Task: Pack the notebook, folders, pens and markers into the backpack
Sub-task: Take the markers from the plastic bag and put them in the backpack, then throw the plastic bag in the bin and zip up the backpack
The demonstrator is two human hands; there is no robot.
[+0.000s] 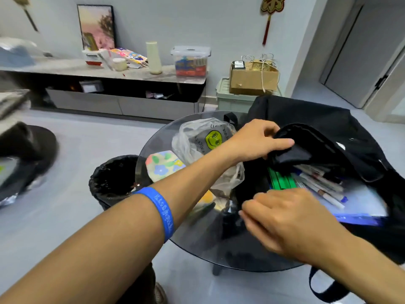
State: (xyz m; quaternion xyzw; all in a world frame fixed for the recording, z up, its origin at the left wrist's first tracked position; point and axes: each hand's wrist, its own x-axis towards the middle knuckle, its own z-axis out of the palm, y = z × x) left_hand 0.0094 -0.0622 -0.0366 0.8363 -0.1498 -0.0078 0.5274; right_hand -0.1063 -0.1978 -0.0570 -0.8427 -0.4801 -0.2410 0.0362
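A black backpack (324, 119) lies on the round glass table (197, 244) with its top flap lifted. My left hand (256, 140) grips the edge of that flap (306, 145) and holds it up. Inside the opening I see several pens and markers (322, 185), a green folder (281, 179) and a blue-edged clear folder (359, 219). My right hand (291, 218) is at the near rim of the opening, fingers curled and pinching the black fabric there. The notebook is not visible.
A clear plastic bag (203, 139) with a green smiley and a floral pouch (163, 164) lie on the table left of the backpack. A black-lined bin (114, 178) stands by the table's left edge. A backpack strap (326, 288) hangs off the front right.
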